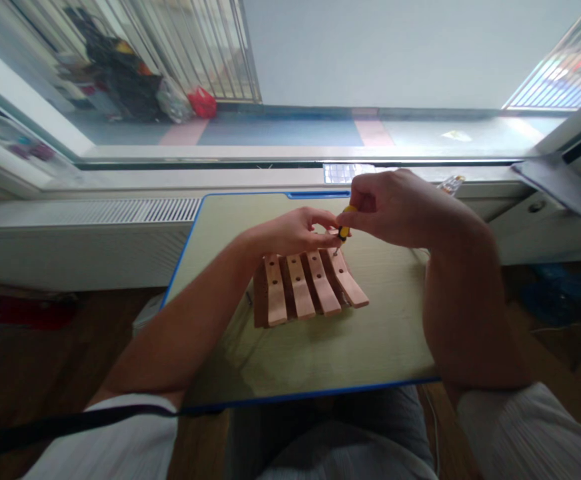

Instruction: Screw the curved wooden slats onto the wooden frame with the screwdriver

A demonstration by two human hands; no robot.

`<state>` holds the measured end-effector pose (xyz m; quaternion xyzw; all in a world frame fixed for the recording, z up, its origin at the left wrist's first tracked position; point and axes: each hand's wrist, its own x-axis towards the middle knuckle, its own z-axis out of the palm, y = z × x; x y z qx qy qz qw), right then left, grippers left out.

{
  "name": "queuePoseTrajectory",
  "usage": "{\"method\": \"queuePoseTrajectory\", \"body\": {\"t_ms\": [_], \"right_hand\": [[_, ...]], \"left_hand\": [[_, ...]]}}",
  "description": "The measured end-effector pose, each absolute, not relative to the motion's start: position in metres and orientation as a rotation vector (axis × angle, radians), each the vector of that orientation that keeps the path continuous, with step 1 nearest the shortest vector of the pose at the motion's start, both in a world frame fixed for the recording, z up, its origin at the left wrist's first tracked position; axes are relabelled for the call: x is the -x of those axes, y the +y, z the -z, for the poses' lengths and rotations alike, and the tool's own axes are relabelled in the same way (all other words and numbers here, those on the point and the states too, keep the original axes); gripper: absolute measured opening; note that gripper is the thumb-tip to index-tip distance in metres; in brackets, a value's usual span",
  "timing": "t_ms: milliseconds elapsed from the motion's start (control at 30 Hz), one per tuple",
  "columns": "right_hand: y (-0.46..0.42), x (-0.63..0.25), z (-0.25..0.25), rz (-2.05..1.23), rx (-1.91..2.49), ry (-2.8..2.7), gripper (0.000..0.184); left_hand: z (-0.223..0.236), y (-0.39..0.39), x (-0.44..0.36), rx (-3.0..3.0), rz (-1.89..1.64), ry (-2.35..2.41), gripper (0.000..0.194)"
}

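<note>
The right hand (pixel 390 207) comes in from the right with thumb and forefinger pinching the yellow-and-black handle of a screwdriver (pixel 346 225). The tool is not upright: its top leans right and slightly away from the person, so its long axis runs down and to the left, onto the far end of the rightmost wooden strip (pixel 353 288). A slim bit of metal shows there, below the handle; whether it is the shaft alone or also a screw head is too small to tell

The left hand (pixel 303 230) reaches across from the other side, its fingertips around the lower part of the handle, just above that same strip end. Its thumb and forefinger stand a little apart, and one cannot tell whether they grip the tool or only steady it. Of the two, the left lies lower and nearer the wood, while the right sits higher up the handle

The rightmost strip lies below the fingers, toward the person, its near end slanting away to the right. Three other strips (pixel 300 300) lie to its left on a brown board (pixel 261 310), more nearly in line with the person. The board rests on the table (pixel 385 333), near its middle
</note>
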<state>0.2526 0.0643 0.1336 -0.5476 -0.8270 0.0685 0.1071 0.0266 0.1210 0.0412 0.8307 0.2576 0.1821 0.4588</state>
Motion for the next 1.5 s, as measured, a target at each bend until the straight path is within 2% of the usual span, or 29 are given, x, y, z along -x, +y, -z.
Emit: {"method": "queuePoseTrajectory", "body": {"t_ms": [200, 433, 667, 1033, 1333, 1500], "right_hand": [[0.068, -0.252, -0.131, -0.207, 1.628, -2.424, 0.041], [0.059, -0.261, -0.14, -0.408, 1.358, -2.474, 0.033], [0.058, -0.26, -0.139, -0.31, 1.471, -2.466, 0.023], [0.068, -0.253, -0.131, -0.163, 1.667, -2.435, 0.047], [0.056, -0.262, -0.142, -0.343, 1.394, -2.495, 0.032], [0.056, -0.259, -0.142, -0.284, 1.474, -2.51, 0.024]], "left_hand": [[-0.041, 0.12, -0.026, -1.999, -0.458, 0.659, 0.043], [-0.041, 0.121, -0.027, -2.01, -0.468, 0.624, 0.041], [-0.042, 0.122, -0.026, -2.062, -0.427, 0.628, 0.043], [-0.036, 0.123, -0.028, -2.018, -0.488, 0.61, 0.04], [-0.039, 0.124, -0.027, -2.031, -0.452, 0.603, 0.042], [-0.039, 0.123, -0.027, -2.078, -0.432, 0.613, 0.043]]}}
